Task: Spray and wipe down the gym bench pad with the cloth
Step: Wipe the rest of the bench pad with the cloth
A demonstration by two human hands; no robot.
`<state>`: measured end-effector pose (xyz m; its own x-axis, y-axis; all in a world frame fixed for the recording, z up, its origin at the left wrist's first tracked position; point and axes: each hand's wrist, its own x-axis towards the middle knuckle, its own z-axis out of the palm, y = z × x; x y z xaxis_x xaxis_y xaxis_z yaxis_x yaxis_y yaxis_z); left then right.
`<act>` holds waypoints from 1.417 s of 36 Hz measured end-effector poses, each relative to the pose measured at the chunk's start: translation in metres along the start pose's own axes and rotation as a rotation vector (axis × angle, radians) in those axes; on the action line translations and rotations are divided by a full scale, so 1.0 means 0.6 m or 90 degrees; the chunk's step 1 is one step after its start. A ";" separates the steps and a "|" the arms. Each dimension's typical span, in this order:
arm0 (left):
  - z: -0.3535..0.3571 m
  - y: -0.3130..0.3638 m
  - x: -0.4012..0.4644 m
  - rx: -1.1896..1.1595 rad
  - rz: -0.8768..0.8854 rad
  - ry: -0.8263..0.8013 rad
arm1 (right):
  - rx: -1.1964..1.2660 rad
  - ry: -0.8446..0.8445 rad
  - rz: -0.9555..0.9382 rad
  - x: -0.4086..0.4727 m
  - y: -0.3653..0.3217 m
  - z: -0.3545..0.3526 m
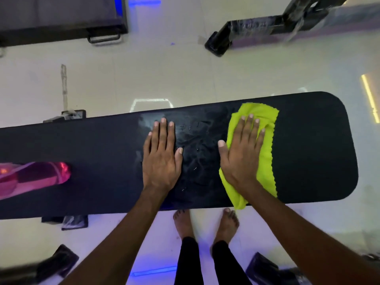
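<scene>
A long black bench pad runs across the view from left to right. Its middle looks wet and streaked between my hands. My right hand lies flat, fingers spread, pressing a yellow-green cloth onto the pad right of centre. The cloth hangs slightly over the near edge. My left hand rests flat and bare on the pad, fingers apart, holding nothing. A pink translucent spray bottle lies on the pad at the far left, partly cut off by the frame.
Bare feet stand on the glossy white floor just in front of the bench. Black bench frame feet show at the lower left and lower right. Other black gym equipment stands at the top left and top right.
</scene>
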<state>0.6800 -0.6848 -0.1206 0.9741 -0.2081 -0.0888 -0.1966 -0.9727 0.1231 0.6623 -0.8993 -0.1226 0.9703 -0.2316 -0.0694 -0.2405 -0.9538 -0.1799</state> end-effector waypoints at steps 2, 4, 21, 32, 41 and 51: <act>0.002 -0.001 0.000 -0.003 0.004 0.004 | -0.012 -0.013 -0.106 0.037 -0.012 0.000; 0.001 -0.001 -0.001 -0.008 0.004 0.003 | -0.020 -0.025 -0.171 0.068 -0.005 -0.005; 0.011 -0.003 -0.001 -0.014 0.004 0.020 | 0.001 -0.026 -0.189 0.010 0.003 0.001; 0.010 -0.002 -0.002 -0.014 0.005 0.027 | 0.014 0.002 -0.090 0.023 0.030 -0.010; 0.010 -0.002 -0.002 -0.015 0.005 0.027 | -0.021 -0.044 -0.194 -0.008 -0.021 0.005; 0.008 -0.001 -0.002 -0.013 0.008 0.038 | -0.022 -0.032 -0.165 0.010 0.046 -0.017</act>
<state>0.6783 -0.6842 -0.1251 0.9765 -0.2135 -0.0287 -0.2074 -0.9676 0.1437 0.6616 -0.9287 -0.1177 0.9969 0.0298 -0.0735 0.0173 -0.9861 -0.1650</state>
